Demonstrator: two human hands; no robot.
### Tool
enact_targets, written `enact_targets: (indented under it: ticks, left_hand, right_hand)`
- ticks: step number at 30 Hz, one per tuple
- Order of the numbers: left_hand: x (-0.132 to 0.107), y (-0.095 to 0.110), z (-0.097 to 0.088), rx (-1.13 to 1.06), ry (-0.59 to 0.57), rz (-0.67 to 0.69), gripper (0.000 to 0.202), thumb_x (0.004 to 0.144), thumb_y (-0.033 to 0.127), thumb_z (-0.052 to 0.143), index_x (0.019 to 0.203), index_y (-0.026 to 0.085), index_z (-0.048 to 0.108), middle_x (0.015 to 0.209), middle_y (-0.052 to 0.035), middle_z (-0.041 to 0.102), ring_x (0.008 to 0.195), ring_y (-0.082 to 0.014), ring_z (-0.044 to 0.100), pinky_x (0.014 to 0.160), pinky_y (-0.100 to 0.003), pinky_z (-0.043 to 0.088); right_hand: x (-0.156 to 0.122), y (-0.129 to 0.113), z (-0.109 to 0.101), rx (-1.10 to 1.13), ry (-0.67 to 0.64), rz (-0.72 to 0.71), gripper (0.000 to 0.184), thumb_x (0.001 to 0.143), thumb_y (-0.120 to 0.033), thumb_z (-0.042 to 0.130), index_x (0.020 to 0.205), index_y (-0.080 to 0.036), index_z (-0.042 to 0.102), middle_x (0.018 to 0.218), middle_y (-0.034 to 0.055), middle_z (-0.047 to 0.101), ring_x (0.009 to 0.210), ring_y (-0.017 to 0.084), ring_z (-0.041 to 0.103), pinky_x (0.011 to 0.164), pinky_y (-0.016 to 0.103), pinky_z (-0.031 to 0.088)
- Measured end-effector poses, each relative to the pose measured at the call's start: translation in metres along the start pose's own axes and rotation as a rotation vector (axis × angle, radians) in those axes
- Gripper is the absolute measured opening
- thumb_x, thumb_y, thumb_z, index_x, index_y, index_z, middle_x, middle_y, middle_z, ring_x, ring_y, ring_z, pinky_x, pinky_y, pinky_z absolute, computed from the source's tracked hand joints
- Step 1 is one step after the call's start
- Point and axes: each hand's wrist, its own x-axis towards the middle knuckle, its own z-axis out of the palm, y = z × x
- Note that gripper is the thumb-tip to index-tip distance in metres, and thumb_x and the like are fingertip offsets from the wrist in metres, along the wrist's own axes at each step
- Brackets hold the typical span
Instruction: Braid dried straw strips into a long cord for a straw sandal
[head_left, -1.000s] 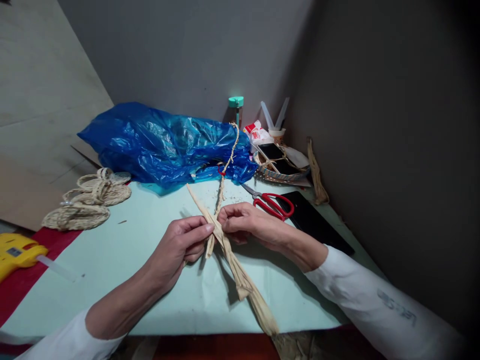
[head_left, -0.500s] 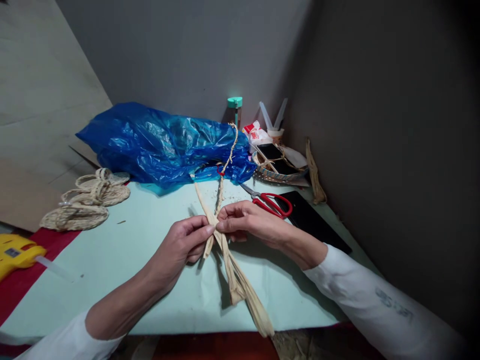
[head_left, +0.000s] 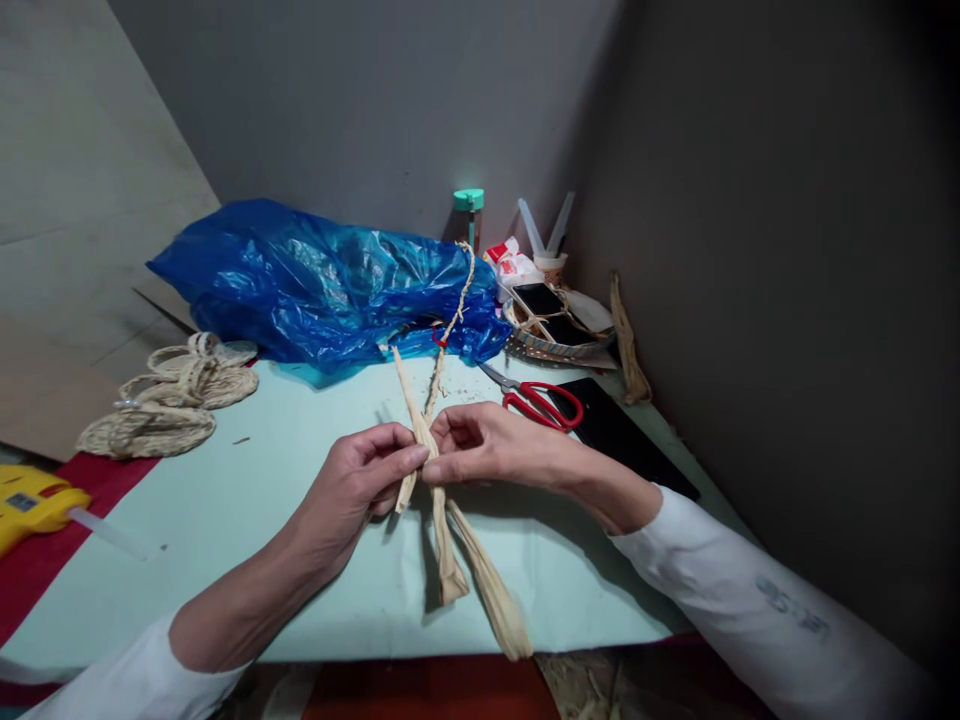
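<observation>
Pale dried husk strips [head_left: 444, 550] meet between my two hands at the near end of a thin braided cord [head_left: 434, 385]. My left hand [head_left: 373, 468] pinches them from the left with thumb and forefinger. From the other side my right hand [head_left: 487, 448] closes its thumb and fingers on the same strips. One strip points up and away from the crossing, while two wider ends hang toward the table's front edge. The cord runs back over a blue plastic bag [head_left: 315, 290], with a red tie [head_left: 439, 338] around it.
Red-handled scissors [head_left: 544, 405] and a black flat tablet-like slab [head_left: 622, 435] lie right of my hands. Woven sandals [head_left: 150, 430] and a yellow glue gun [head_left: 37, 505] are at left. Behind stand a green-lidded jar [head_left: 469, 215] and a basket [head_left: 555, 345] with a phone.
The hanging strip ends have swung a little to the left and spread apart. My right thumb has shifted lower on the strips; the upper strip now stands steeper.
</observation>
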Motion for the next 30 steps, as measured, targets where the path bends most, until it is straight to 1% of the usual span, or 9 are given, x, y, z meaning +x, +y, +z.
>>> enact_targets:
  ticks: [2, 4, 9, 12, 17, 20, 24, 27, 30]
  left_hand:
    - [0.000, -0.002, -0.001, -0.004, 0.007, 0.002, 0.022, 0.076, 0.034, 0.070, 0.073, 0.015, 0.059, 0.054, 0.0063, 0.039, 0.046, -0.0046, 0.025, 0.045, -0.021, 0.015]
    - [0.000, -0.003, -0.002, -0.010, -0.002, 0.004, 0.021, 0.076, 0.034, 0.070, 0.075, 0.014, 0.061, 0.054, 0.0058, 0.041, 0.046, -0.0045, 0.025, 0.044, -0.020, 0.015]
    - [0.000, -0.002, 0.000, -0.059, -0.044, -0.005, 0.023, 0.078, 0.034, 0.069, 0.089, 0.014, 0.064, 0.056, 0.0054, 0.043, 0.046, -0.0038, 0.019, 0.042, -0.019, 0.013]
    - [-0.001, -0.002, 0.001, -0.077, -0.077, -0.023, 0.024, 0.080, 0.032, 0.067, 0.093, 0.013, 0.064, 0.057, 0.0059, 0.040, 0.047, -0.0039, 0.016, 0.042, -0.019, 0.013]
    - [0.001, -0.004, -0.001, -0.080, -0.101, -0.022, 0.025, 0.081, 0.031, 0.067, 0.097, 0.013, 0.064, 0.058, 0.0053, 0.040, 0.047, -0.0037, 0.014, 0.042, -0.018, 0.012]
    - [0.001, -0.003, -0.002, -0.084, -0.104, -0.017, 0.025, 0.080, 0.032, 0.067, 0.096, 0.013, 0.065, 0.057, 0.0062, 0.038, 0.047, -0.0037, 0.014, 0.042, -0.018, 0.012]
    - [-0.001, -0.002, -0.001, -0.071, -0.082, -0.018, 0.025, 0.079, 0.034, 0.068, 0.092, 0.013, 0.065, 0.054, 0.0074, 0.033, 0.047, -0.0040, 0.015, 0.041, -0.018, 0.012]
    - [-0.001, -0.002, -0.001, -0.059, -0.077, -0.015, 0.023, 0.079, 0.033, 0.068, 0.091, 0.013, 0.065, 0.056, 0.0062, 0.037, 0.047, -0.0043, 0.018, 0.042, -0.019, 0.014]
    - [-0.001, -0.003, -0.001, -0.046, -0.069, -0.011, 0.022, 0.080, 0.033, 0.067, 0.091, 0.014, 0.064, 0.056, 0.0061, 0.037, 0.048, -0.0049, 0.020, 0.043, -0.019, 0.014]
  right_hand:
    - [0.000, 0.000, 0.001, -0.075, -0.020, 0.008, 0.029, 0.072, -0.034, 0.071, 0.068, -0.016, 0.049, 0.061, -0.0063, 0.040, 0.055, 0.006, 0.033, 0.048, 0.020, 0.022]
    - [-0.001, -0.001, 0.000, -0.128, -0.037, 0.011, 0.025, 0.076, -0.030, 0.065, 0.065, -0.015, 0.049, 0.060, -0.0057, 0.039, 0.055, 0.006, 0.032, 0.049, 0.021, 0.022]
    - [-0.005, -0.005, -0.012, -0.096, -0.116, 0.006, 0.012, 0.080, -0.023, 0.060, 0.076, -0.012, 0.061, 0.066, -0.0026, 0.050, 0.060, 0.007, 0.041, 0.055, 0.020, 0.031]
    - [-0.005, -0.004, -0.019, -0.023, -0.163, 0.021, 0.013, 0.078, -0.024, 0.064, 0.081, -0.011, 0.064, 0.064, -0.0019, 0.055, 0.059, 0.007, 0.046, 0.055, 0.020, 0.033]
    - [-0.003, 0.000, -0.022, 0.014, -0.137, 0.039, 0.014, 0.075, -0.024, 0.069, 0.077, -0.011, 0.065, 0.059, -0.0022, 0.058, 0.055, 0.007, 0.048, 0.053, 0.020, 0.034]
    - [-0.002, 0.000, -0.019, 0.023, -0.135, 0.019, 0.017, 0.075, -0.027, 0.071, 0.076, -0.011, 0.064, 0.061, -0.0026, 0.057, 0.057, 0.007, 0.050, 0.055, 0.020, 0.036]
    - [-0.001, -0.001, -0.015, 0.041, -0.147, 0.014, 0.027, 0.071, -0.036, 0.074, 0.071, -0.012, 0.061, 0.062, -0.0037, 0.052, 0.058, 0.007, 0.048, 0.055, 0.021, 0.039]
    - [-0.001, -0.001, -0.013, 0.005, -0.141, 0.017, 0.032, 0.070, -0.040, 0.075, 0.068, -0.013, 0.058, 0.060, -0.0043, 0.050, 0.055, 0.007, 0.045, 0.053, 0.020, 0.037]
    - [-0.002, -0.001, -0.011, -0.052, -0.109, 0.003, 0.033, 0.069, -0.040, 0.076, 0.068, -0.014, 0.054, 0.059, -0.0053, 0.048, 0.054, 0.006, 0.041, 0.050, 0.019, 0.030]
